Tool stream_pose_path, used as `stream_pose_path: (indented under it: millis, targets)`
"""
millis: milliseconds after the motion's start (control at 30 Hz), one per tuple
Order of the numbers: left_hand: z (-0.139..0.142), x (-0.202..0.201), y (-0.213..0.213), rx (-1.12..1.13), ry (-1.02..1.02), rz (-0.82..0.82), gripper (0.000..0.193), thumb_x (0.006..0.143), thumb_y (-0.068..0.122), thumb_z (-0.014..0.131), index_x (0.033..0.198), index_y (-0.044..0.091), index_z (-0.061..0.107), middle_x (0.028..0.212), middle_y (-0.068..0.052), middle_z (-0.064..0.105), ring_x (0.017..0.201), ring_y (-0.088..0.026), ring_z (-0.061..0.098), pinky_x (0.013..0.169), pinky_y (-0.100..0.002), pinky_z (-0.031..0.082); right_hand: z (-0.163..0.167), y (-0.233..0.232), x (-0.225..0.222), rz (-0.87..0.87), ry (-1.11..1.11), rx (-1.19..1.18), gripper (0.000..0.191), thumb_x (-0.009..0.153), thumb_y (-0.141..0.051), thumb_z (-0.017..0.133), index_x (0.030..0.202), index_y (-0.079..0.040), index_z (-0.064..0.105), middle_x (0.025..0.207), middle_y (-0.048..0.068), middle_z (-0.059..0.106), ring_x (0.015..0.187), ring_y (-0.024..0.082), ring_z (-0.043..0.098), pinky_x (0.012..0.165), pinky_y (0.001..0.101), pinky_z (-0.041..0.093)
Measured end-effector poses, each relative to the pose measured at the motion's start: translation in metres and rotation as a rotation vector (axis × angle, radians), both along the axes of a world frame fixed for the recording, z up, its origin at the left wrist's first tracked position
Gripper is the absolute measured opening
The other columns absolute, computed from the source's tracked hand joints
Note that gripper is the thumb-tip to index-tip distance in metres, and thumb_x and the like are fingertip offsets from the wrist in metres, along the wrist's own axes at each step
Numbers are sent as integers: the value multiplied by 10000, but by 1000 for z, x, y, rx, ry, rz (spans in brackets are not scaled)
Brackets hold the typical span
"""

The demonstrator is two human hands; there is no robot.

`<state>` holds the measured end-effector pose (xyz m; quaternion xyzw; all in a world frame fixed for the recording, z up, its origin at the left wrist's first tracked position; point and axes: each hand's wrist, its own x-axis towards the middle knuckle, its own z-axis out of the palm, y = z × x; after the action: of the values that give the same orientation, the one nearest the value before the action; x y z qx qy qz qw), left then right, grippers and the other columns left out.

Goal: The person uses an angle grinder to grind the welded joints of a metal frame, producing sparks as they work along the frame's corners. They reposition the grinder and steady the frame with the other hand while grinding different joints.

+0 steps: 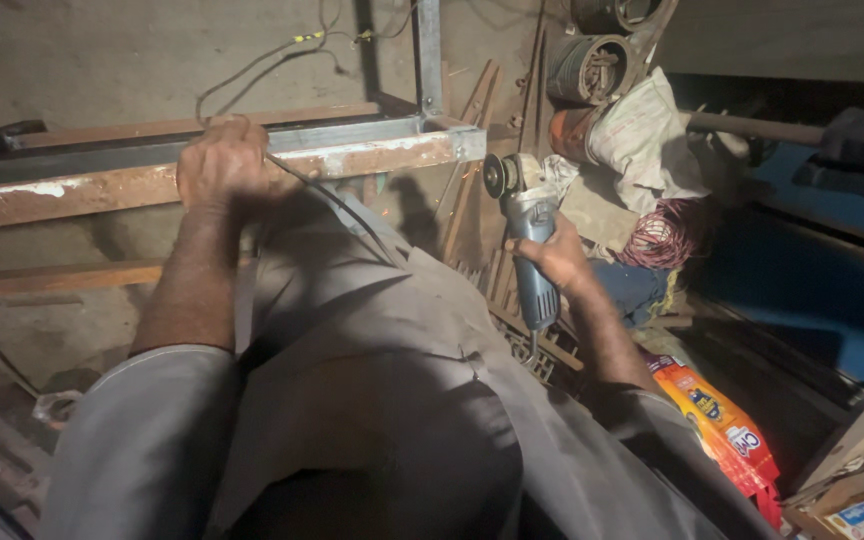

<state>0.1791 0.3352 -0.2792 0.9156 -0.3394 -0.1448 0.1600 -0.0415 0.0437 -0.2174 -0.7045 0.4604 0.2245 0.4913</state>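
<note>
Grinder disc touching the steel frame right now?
Apart. Head view shows a clear gap between the grinder disc and the steel frame; right hand holds it aside.

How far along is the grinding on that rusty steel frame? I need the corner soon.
Looks underway, not finished. The frame is already joined at its corner, with an upright post rising from it. In hand: the right hand holds a blue angle grinder, its disc beside the corner, a few sparks below; the left hand rests on the rail. Left: rust and pale patches cover the rail.
</note>
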Motion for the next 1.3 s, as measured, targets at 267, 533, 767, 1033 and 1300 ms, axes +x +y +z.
stream_pose_path:
  millis: [267,533,767,1033,1300]
  targets:
    - [4,-1,0,-46,-27,8,635,824,685,782,951,67,716,1041,-125,691,1015,-317,700,836,-458,561,2,1,2,-43,6,28,583,703,-155,847,1210,-20,594,973,82,713,821,183,691,731,351,591]
    - [10,0,-3,-44,-13,30,555,852,608,770,957,65,728,1045,-129,700,1011,-317,708,863,-457,569,-4,-2,-2,-114,32,67,591,714,-109,818,1238,-8,563,954,99,706,770,202,706,666,367,613]
    - [14,1,-4,-83,-66,22,577,839,600,767,931,32,720,1004,-146,707,988,-331,707,843,-451,573,7,4,12,-78,-2,48,601,725,-100,839,1248,4,561,983,97,714,797,196,700,695,352,597]
    - [19,3,-5,-145,-140,3,576,853,578,817,899,12,722,1036,-159,715,934,-328,722,829,-436,583,22,11,29,-34,-8,14,529,726,-141,803,1201,-19,605,977,68,710,842,170,676,767,331,567]
    - [20,3,-3,-199,-136,-3,568,836,574,849,862,31,685,921,-147,695,887,-336,724,769,-442,591,23,12,32,-7,-58,2,604,698,-200,879,1209,-25,609,1018,55,711,898,161,672,818,324,553]
